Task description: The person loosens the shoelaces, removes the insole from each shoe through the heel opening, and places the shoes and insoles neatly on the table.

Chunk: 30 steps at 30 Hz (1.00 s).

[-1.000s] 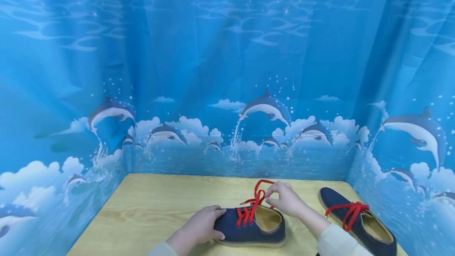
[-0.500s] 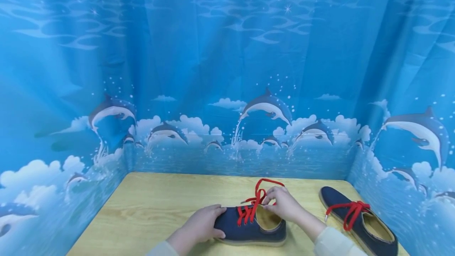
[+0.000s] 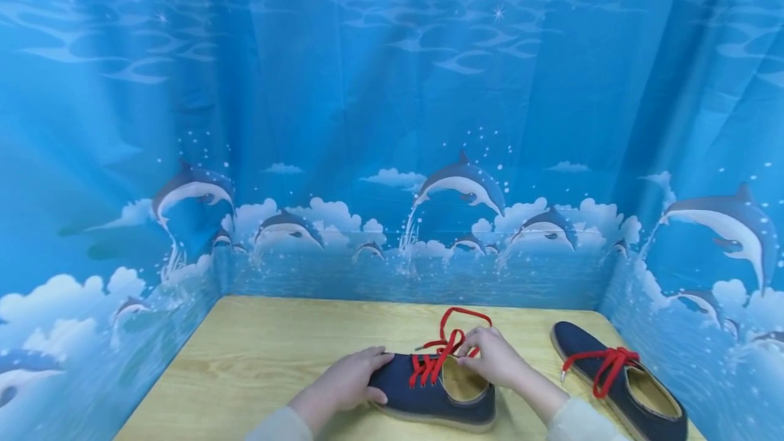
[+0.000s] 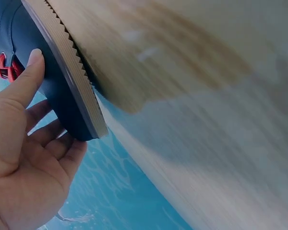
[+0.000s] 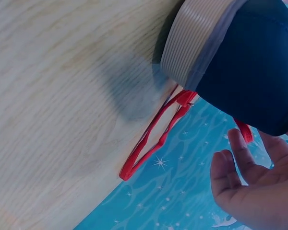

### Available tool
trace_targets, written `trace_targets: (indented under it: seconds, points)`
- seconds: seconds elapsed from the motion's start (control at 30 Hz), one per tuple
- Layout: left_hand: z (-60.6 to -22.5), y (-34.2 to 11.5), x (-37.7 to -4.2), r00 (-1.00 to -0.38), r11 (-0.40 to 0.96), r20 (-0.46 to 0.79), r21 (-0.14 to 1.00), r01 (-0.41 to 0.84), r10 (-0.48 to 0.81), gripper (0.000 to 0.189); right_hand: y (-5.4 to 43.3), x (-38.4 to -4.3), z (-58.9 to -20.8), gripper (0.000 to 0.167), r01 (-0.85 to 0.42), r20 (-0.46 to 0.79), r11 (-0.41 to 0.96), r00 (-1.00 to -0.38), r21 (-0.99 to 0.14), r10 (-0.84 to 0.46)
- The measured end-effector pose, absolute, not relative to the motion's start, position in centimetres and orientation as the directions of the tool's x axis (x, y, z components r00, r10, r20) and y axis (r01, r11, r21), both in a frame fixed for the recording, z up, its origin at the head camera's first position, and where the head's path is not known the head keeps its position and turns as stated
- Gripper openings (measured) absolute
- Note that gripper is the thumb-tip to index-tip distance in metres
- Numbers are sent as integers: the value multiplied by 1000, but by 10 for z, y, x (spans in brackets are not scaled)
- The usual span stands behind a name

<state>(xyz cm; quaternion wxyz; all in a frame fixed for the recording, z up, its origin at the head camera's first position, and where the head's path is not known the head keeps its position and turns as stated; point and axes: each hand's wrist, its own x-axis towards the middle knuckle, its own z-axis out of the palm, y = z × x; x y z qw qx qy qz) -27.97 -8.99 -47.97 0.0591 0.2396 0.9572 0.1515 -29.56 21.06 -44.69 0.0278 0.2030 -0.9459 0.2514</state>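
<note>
A navy shoe (image 3: pixel 398 386) with red laces (image 3: pixel 429 367) lies on the table, its toe to the left. My left hand (image 3: pixel 346 381) grips the toe; in the left wrist view the thumb (image 4: pixel 34 64) presses the upper and the fingers reach round the far side. My right hand (image 3: pixel 495 358) is at the far rim of the shoe's opening, thumb and forefinger pinching the edge beside the bow. In the right wrist view the heel (image 5: pixel 252 67) hides the pinching tips, and the other fingers are bent. A loose lace loop (image 5: pixel 162 140) lies on the table beyond.
A second navy shoe (image 3: pixel 661 403), its red lace (image 3: pixel 609 363) tied in a bow, stands at the right of the wooden table (image 3: pixel 257 346). Blue dolphin-print curtains (image 3: pixel 343 121) hang round the back and both sides.
My right hand has come down from the bow to the rim of the opening. The shoe has turned slightly, its heel nearer to me. The left hand keeps hold of the toe.
</note>
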Motion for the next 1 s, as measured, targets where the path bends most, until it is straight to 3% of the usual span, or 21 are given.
trace_targets:
  seconds: [0.2,0.53,1.0]
  points:
    - [-479,-92,-292,-854,812,-3,310,494,520,72,213,-291,-450,17,-419,195,779,-908,-466,-372]
    - [-473,-93,-312,-832,803,-60,305,511,552,71,215,-287,-449,16,-399,171,760,-915,-513,-365]
    - [-472,-99,-305,-820,811,-52,195,552,570,68,215,-283,-442,13,-370,103,741,-919,-561,-381]
